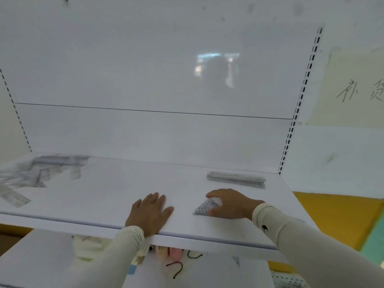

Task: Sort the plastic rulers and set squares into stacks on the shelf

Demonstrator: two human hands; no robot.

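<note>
A white shelf [108, 196] carries clear plastic rulers and set squares. My right hand [230, 202] lies over a small clear set square [204, 207] near the shelf's front right, with fingers curled on its top edge. My left hand [150, 212] rests flat on the bare shelf, fingers straight, holding nothing. A neat stack of straight rulers [236, 179] lies behind my right hand. A loose heap of rulers and set squares [41, 173] sits at the far left, with one ruler [14, 197] sticking out towards the front edge.
A white back panel [145, 80] with slotted uprights [299, 104] closes the shelf behind. A lower shelf [52, 258] holds pale packets and black cords [176, 269]. A handwritten paper sign [357, 90] hangs on the right. Yellow flooring [336, 217] shows beyond the shelf's right end.
</note>
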